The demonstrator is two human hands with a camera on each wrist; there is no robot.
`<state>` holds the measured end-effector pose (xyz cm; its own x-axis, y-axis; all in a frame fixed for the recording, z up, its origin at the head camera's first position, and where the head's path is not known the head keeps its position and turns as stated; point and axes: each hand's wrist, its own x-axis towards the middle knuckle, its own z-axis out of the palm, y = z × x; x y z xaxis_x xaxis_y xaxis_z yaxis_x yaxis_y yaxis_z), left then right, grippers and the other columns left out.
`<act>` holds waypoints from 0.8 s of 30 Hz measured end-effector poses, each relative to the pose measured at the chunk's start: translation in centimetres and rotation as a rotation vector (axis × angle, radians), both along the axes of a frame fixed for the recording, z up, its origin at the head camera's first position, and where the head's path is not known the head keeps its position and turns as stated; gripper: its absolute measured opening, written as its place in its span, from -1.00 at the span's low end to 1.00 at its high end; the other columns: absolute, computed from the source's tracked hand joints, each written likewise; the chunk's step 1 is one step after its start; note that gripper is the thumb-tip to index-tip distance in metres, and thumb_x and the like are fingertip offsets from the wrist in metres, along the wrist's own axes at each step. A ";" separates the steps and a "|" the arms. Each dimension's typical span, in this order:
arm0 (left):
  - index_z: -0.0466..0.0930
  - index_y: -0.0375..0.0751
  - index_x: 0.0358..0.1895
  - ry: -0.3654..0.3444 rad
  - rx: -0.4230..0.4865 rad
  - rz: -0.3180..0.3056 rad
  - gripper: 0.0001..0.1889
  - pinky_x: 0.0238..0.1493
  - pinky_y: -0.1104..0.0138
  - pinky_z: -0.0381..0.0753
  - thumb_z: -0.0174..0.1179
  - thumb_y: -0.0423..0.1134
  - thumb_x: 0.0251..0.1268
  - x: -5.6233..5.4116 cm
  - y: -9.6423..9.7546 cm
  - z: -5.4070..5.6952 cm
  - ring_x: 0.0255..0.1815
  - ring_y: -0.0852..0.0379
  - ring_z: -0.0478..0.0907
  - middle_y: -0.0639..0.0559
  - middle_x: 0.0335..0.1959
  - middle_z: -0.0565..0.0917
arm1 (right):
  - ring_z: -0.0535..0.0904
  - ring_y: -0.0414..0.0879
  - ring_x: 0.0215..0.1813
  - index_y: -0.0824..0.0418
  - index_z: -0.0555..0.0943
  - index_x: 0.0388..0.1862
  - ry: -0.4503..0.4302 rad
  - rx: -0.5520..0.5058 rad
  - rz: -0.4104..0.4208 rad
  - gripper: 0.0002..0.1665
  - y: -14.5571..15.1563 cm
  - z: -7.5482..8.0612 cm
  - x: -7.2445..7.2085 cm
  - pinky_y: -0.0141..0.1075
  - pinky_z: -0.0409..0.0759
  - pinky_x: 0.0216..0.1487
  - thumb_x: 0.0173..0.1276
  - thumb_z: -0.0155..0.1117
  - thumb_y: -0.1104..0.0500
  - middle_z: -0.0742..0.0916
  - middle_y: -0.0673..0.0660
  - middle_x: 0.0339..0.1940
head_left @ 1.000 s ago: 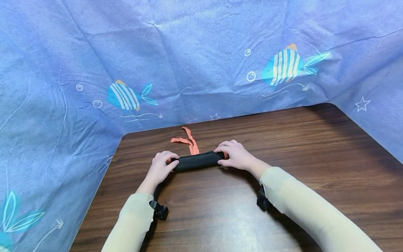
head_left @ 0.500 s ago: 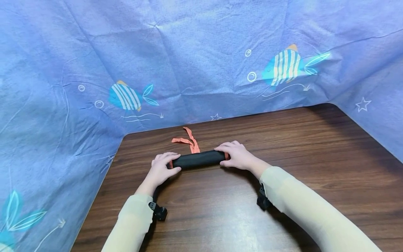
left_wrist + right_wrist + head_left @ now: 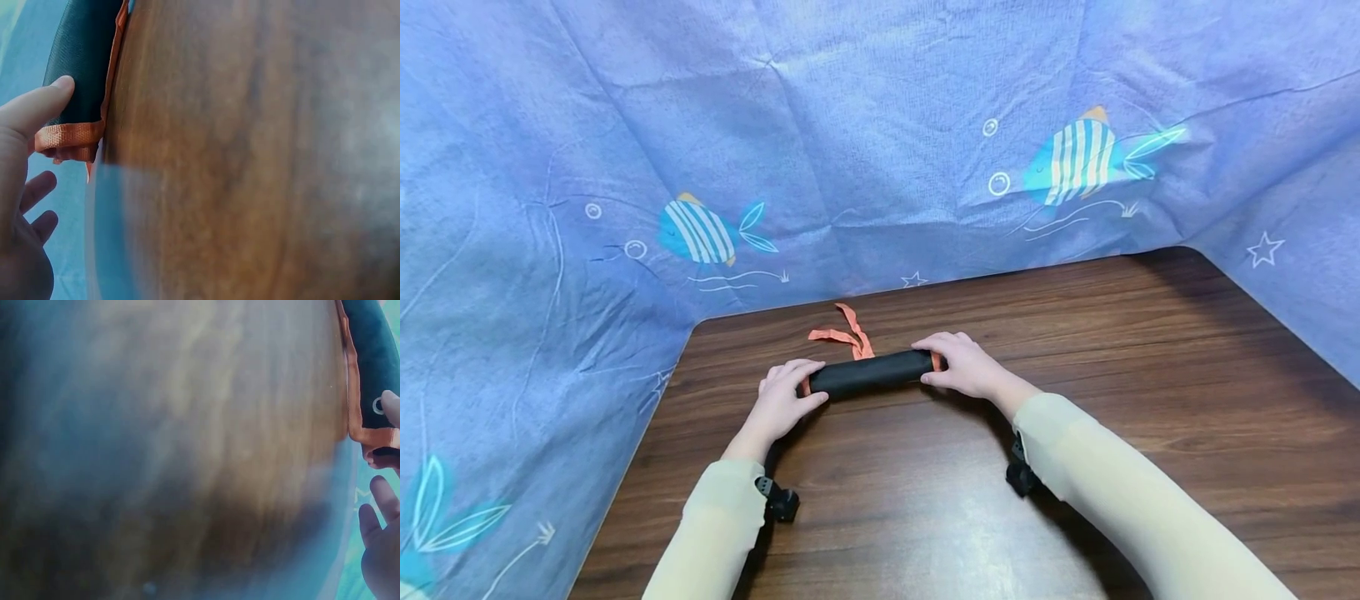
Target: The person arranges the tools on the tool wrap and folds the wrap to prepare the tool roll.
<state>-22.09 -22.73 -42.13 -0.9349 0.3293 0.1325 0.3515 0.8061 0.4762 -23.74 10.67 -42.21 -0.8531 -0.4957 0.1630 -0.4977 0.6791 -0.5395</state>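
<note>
A black roll-up pouch point(image 3: 871, 374) with orange binding is rolled into a tube and lies crosswise at the far left part of the table. My left hand point(image 3: 785, 397) grips its left end, thumb on the near side and fingers over the top. At the other end my right hand point(image 3: 966, 366) holds it the same way. Orange tie straps point(image 3: 859, 340) spread on the wood behind the roll. In the left wrist view the thumb presses the dark cover above the orange edging point(image 3: 70, 135). A pale eyelet point(image 3: 377, 405) shows beside the right thumb.
The brown wooden table point(image 3: 910, 492) reaches back to a blue fish-print cloth point(image 3: 880, 150), which hangs behind it and along both sides. A small black camera point(image 3: 785, 504) sits on the left wrist, another camera point(image 3: 1020, 477) on the right.
The roll has shifted slightly away from me, covering more of the straps' near ends. My right hand has moved a little with it; the left hand's grip shifted slightly at its end.
</note>
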 end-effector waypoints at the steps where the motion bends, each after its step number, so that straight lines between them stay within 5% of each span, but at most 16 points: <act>1: 0.45 -0.04 0.25 0.001 0.002 0.001 -0.46 0.12 -0.13 0.06 0.27 -0.02 0.19 -0.1 -0.1 0.1 0.20 -0.15 0.23 -0.03 0.25 0.41 | 0.35 0.14 0.16 0.10 0.45 0.28 0.005 -0.017 -0.003 -0.35 0.0 0.0 -0.1 0.05 0.25 0.15 0.22 0.33 -0.02 0.51 0.17 0.23; 16: 0.42 -0.04 0.26 -0.084 -0.065 0.013 -0.46 0.14 -0.11 0.09 0.25 -0.05 0.21 -0.8 0.1 0.7 0.21 -0.18 0.26 -0.08 0.29 0.39 | 0.42 0.16 0.05 0.14 0.50 0.20 0.064 0.052 -0.015 -0.37 0.0 0.0 -0.5 0.04 0.32 0.06 0.16 0.38 -0.01 0.58 0.20 0.14; 24: 0.45 -0.04 0.21 -0.149 -0.059 -0.019 -0.46 0.14 -0.07 0.09 0.30 -0.04 0.15 -0.8 -0.1 1.1 0.16 -0.15 0.25 -0.07 0.22 0.44 | 0.42 0.10 0.03 0.16 0.49 0.21 0.022 0.064 0.002 -0.37 0.2 -0.1 -0.7 -0.04 0.32 0.06 0.15 0.38 0.03 0.59 0.19 0.12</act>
